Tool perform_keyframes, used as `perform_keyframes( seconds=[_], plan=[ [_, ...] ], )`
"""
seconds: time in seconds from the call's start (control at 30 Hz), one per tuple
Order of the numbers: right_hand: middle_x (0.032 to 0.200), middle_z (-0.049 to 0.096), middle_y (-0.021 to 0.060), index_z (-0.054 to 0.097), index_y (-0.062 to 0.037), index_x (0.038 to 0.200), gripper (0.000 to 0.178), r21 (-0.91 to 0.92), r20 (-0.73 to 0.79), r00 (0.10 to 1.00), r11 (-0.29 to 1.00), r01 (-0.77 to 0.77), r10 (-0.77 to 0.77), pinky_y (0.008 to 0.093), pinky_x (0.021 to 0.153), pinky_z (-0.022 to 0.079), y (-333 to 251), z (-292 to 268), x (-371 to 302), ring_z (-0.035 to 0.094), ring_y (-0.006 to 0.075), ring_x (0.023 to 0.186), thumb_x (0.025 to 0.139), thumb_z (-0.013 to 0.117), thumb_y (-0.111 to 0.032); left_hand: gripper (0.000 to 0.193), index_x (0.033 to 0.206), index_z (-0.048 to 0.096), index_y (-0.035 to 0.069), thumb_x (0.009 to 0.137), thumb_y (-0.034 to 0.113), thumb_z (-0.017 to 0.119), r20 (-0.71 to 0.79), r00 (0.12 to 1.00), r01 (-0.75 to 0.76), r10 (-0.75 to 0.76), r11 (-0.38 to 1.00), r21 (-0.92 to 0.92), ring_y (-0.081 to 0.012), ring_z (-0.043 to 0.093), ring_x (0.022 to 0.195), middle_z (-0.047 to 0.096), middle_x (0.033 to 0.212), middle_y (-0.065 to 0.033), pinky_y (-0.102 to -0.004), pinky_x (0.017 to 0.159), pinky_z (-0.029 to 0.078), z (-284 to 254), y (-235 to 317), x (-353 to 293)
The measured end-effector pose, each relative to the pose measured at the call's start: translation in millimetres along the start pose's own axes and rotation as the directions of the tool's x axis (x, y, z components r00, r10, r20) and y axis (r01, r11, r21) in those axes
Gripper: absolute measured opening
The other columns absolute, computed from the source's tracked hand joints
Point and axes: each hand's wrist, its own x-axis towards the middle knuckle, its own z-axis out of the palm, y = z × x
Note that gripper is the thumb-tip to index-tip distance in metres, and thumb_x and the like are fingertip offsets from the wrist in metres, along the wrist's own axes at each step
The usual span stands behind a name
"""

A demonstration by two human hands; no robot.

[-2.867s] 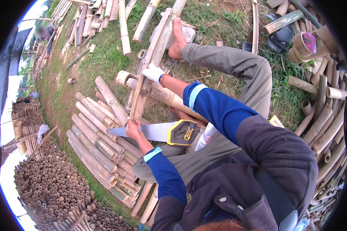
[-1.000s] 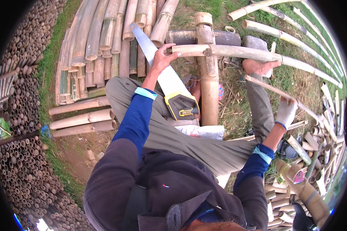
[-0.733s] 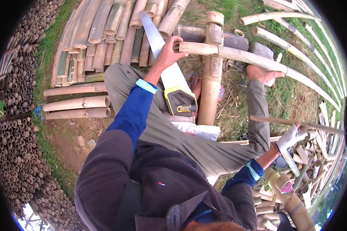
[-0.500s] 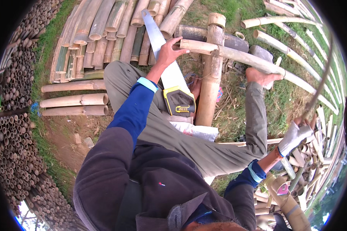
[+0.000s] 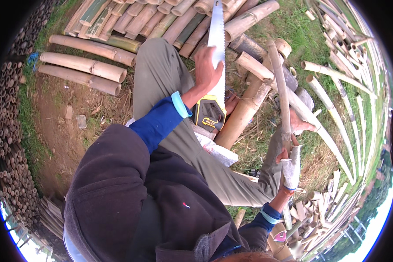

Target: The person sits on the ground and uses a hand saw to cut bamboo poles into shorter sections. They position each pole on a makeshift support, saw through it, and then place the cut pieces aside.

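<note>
Bare left hand [image 5: 206, 73]: over the handsaw [image 5: 218, 89], thumb apart from fingers; I cannot tell whether it grips
Gloved right hand [image 5: 291, 169]: wrapped around a bamboo strip [image 5: 282, 96]
Strip's place: its far end crosses above the bamboo pole [image 5: 303, 109], which lies over a thick bamboo log [image 5: 244, 112]
Saw's place: handle near the log, tip toward the stacked bamboo [image 5: 142, 19]

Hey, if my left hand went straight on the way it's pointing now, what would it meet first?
Probably the handsaw blade: your left hand overlaps it in this view. Depth is unclear, so it may already touch the blade, or pass above it toward the bamboo poles.
</note>
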Motion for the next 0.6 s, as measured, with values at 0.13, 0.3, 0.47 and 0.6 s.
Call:
perform_keyframes(
  seconds=[0.13,0.3,0.47,0.6],
  plan=[
    [0.094,0.062,0.0013,0.043,-0.0144,0.168,0.065,-0.181,0.057,0.998,0.984,-0.002,0.012,0.0249,0.061,0.047,-14.9,1.4,2.8,0.053,0.0072,0.067,0.108,0.065,-0.005,0.051,0.139,0.067,-0.003,0.101,0.031,0.075,-0.211,0.947,0.222,-0.242,0.968,-0.113,-0.0413,0.065,0.129,0.072,0.134,-0.0264,-0.0509,0.109,0.050,16.3,-36.4,15.9],
    [0.097,0.062,0.0018,0.041,-0.0162,0.169,0.071,-0.212,0.086,0.994,0.976,-0.052,0.072,0.0233,0.059,0.044,-32.0,8.6,6.5,0.052,0.0061,0.066,0.104,0.065,0.002,0.052,0.139,0.065,-0.005,0.106,0.036,0.069,0.286,0.818,0.562,-0.499,0.801,-0.209,-0.0375,0.075,0.106,0.077,0.111,-0.0232,-0.0489,0.098,0.056,20.1,-49.6,10.4],
    [0.099,0.062,0.0011,0.040,-0.0134,0.169,0.071,-0.120,0.192,0.979,0.991,-0.050,0.073,0.0224,0.058,0.046,-36.4,11.6,20.2,0.053,0.0064,0.065,0.103,0.062,0.000,0.054,0.145,0.059,-0.005,0.106,0.031,0.069,0.090,0.900,0.435,-0.426,0.888,-0.151,-0.0377,0.073,0.112,0.071,0.126,-0.0254,-0.0492,0.098,0.056,16.5,-55.6,9.9],
    [0.102,0.063,0.0017,0.039,-0.0150,0.170,0.073,-0.098,0.128,0.988,0.993,-0.070,0.082,0.0225,0.059,0.046,-25.0,6.9,18.9,0.054,0.0059,0.066,0.102,0.061,0.001,0.075,0.160,0.044,-0.006,0.103,0.031,0.076,0.065,0.998,0.001,0.007,0.993,-0.120,-0.0414,0.063,0.134,0.057,0.153,-0.0293,-0.0505,0.111,0.053,2.7,-2.3,19.7]
  ],
)
